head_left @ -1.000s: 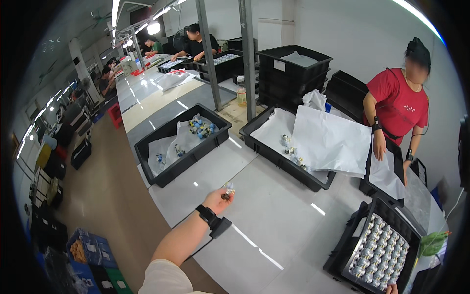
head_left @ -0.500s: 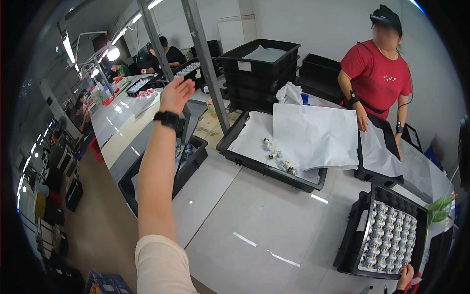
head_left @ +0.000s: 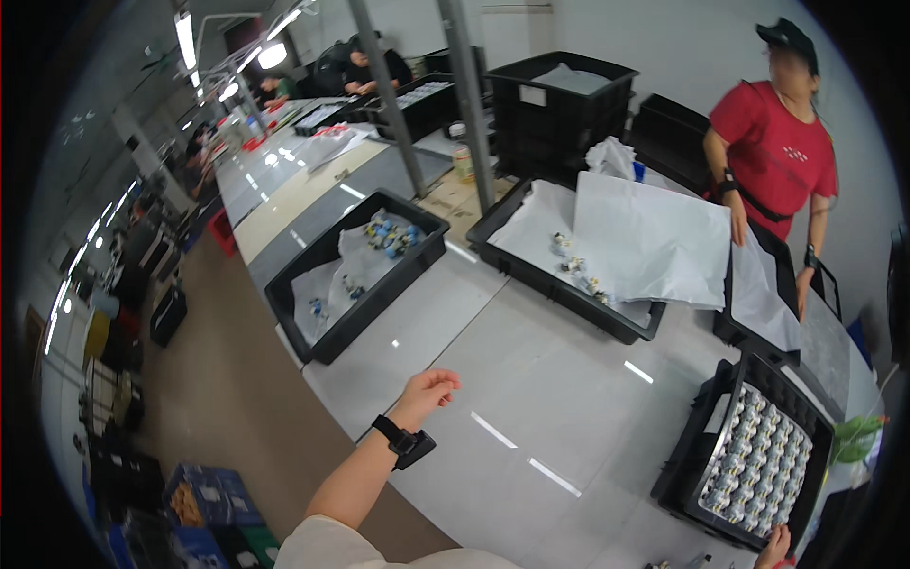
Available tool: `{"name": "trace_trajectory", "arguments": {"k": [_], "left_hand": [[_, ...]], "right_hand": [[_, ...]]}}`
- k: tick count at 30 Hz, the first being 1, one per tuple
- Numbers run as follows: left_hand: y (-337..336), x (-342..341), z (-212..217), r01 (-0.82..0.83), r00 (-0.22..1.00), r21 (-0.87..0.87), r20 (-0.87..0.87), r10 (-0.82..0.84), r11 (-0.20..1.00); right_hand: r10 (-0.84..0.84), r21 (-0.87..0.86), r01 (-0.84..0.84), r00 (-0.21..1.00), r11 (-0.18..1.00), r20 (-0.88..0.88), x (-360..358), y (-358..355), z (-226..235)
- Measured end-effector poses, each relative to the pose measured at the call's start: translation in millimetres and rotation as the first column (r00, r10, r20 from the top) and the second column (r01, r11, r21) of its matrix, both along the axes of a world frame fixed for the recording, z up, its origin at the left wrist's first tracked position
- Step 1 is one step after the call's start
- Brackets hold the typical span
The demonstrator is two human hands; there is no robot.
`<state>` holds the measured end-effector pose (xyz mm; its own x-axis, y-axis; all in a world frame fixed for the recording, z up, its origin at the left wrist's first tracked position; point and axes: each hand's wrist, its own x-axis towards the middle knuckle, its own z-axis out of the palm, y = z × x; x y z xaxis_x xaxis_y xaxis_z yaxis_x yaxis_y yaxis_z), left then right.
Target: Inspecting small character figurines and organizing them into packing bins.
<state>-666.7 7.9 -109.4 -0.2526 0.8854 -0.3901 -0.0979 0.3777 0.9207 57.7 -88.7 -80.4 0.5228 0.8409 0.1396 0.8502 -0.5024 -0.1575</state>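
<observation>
My left hand (head_left: 428, 394), with a black device strapped at the wrist, hovers over the near left part of the grey table. Its fingers are curled together and nothing shows in them. At the lower right, my right hand (head_left: 775, 548) grips the near rim of a black tray (head_left: 675, 474). Rows of small silvery-grey figure-like parts (head_left: 758, 455) fill that tray, which sits tilted on another black tray. Beyond my left hand stands a black bin (head_left: 379, 303) holding white sheets and small blue-and-yellow pieces (head_left: 393, 232).
A wide black tray (head_left: 569, 299) holds white sheets and several small figures (head_left: 573, 266). Stacked black bins (head_left: 559, 123) stand behind metal posts (head_left: 464, 104). At the right, a person in a red shirt (head_left: 777, 142) touches a paper-lined bin (head_left: 749, 332). Blue crates (head_left: 223, 493) are on the floor.
My left hand has come back from far over the table to its near side, fingers now curled. The left bin is uncovered to view. My right hand stays at the tray rim.
</observation>
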Motion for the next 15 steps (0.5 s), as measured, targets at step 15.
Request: {"name": "trace_trajectory", "arguments": {"k": [15], "left_hand": [[-143.7,52.9,-33.0,-0.093,0.987,-0.196,0.113,0.116,0.976]], "right_hand": [[-0.051,0.058,0.068,0.966,0.996,-0.255,9.0,9.0,9.5]]}}
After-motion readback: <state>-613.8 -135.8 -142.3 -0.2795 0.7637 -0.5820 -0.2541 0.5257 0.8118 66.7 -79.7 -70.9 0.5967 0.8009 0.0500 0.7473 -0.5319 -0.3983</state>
